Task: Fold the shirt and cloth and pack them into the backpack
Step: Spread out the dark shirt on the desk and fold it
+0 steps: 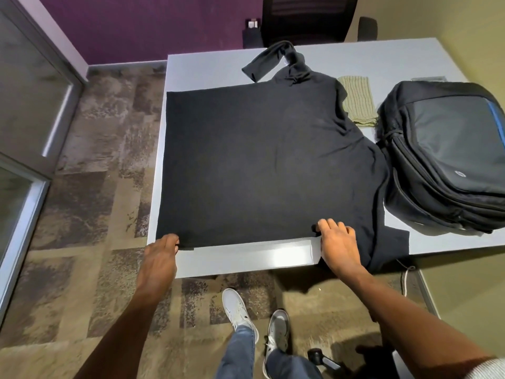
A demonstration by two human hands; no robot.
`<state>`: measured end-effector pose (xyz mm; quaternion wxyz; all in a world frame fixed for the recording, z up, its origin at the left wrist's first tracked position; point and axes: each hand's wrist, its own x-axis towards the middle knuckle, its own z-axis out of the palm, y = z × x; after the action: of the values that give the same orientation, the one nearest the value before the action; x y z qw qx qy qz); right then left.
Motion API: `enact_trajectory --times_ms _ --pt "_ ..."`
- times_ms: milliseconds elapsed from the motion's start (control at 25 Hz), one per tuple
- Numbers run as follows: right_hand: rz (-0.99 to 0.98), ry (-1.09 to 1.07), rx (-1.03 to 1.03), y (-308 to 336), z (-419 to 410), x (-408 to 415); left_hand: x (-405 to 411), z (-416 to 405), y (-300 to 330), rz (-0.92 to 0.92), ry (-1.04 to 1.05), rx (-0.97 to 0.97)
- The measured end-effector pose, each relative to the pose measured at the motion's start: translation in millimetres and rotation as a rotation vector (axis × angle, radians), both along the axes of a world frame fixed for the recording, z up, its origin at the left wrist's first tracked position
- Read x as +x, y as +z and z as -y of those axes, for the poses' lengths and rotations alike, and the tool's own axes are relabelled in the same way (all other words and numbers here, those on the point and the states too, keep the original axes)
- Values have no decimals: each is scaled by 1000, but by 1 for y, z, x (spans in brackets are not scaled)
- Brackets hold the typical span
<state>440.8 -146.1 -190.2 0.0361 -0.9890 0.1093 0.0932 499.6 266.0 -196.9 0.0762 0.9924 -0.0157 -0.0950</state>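
A black long-sleeved shirt [259, 160] lies spread flat on the white table [246, 258]. One sleeve [269, 61] is twisted at the far edge; the other hangs over the near edge on the right. My left hand [161, 255] pinches the shirt's near left corner. My right hand [337, 242] grips the near edge further right. A folded green striped cloth [358, 101] lies beyond the shirt, partly under its shoulder. The black and grey backpack [448, 157] lies flat to the right, touching the shirt.
A dark office chair [308, 17] stands behind the table. Patterned carpet [90, 187] covers the floor at left, next to a glass partition [24, 105]. My feet in white shoes [240, 310] stand near the table's front edge. A cable [405, 277] hangs at the right.
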Motion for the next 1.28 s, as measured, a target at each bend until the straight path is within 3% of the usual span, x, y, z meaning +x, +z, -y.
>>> enact_trajectory --times_ms 360,640,840,1040,1280 --pt "51 -112 19 21 17 34 53 -3 17 -2 -82 -5" --pt "120 -249 99 43 45 90 108 -15 33 24 -27 -184" --pt "101 -191 116 59 65 144 161 -28 21 36 -10 -243" --pt "152 -186 -16 55 79 197 203 -13 22 111 82 -358" --pt "114 -272 99 49 99 254 244 9 10 125 90 -273"
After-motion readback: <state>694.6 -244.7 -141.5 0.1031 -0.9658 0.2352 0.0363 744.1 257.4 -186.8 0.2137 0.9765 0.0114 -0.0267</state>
